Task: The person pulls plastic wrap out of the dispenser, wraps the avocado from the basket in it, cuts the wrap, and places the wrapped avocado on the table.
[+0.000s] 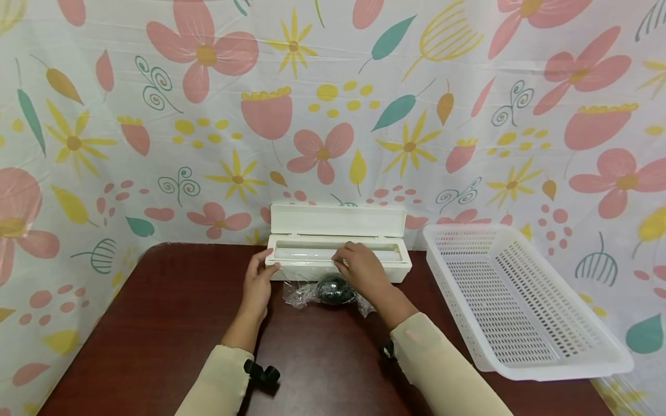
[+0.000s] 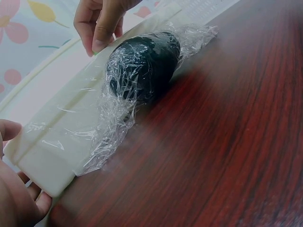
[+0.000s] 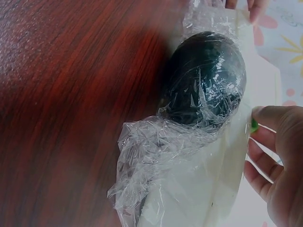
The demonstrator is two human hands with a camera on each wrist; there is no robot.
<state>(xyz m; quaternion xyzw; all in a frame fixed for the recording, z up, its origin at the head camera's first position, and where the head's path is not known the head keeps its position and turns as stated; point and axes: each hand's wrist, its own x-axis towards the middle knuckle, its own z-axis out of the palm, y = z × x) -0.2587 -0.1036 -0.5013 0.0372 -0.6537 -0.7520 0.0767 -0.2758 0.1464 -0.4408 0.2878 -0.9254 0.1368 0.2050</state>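
A white cling film dispenser [image 1: 291, 273] stands near the table's far edge, its lid [image 1: 338, 219] raised and a film roll [image 1: 307, 254] inside. My left hand [image 1: 256, 286] holds the box's left end, thumb near the top edge. At the front rim, right of the middle, my right hand [image 1: 361, 271] pinches a small green slider [image 3: 254, 125], mostly hidden by the fingers. Against the box's front lies a dark, glossy, egg-shaped object [image 1: 335, 290], covered in crumpled clear cling film [image 2: 113, 127]. The film spreads out on both sides and reaches up over the box front.
A white perforated plastic basket [image 1: 481, 323] stands on the right side of the dark red-brown wooden table [image 1: 171, 323]. A floral curtain [image 1: 333, 115] hangs behind the table. Black straps with mounts [image 1: 262, 374] sit on the wrists.
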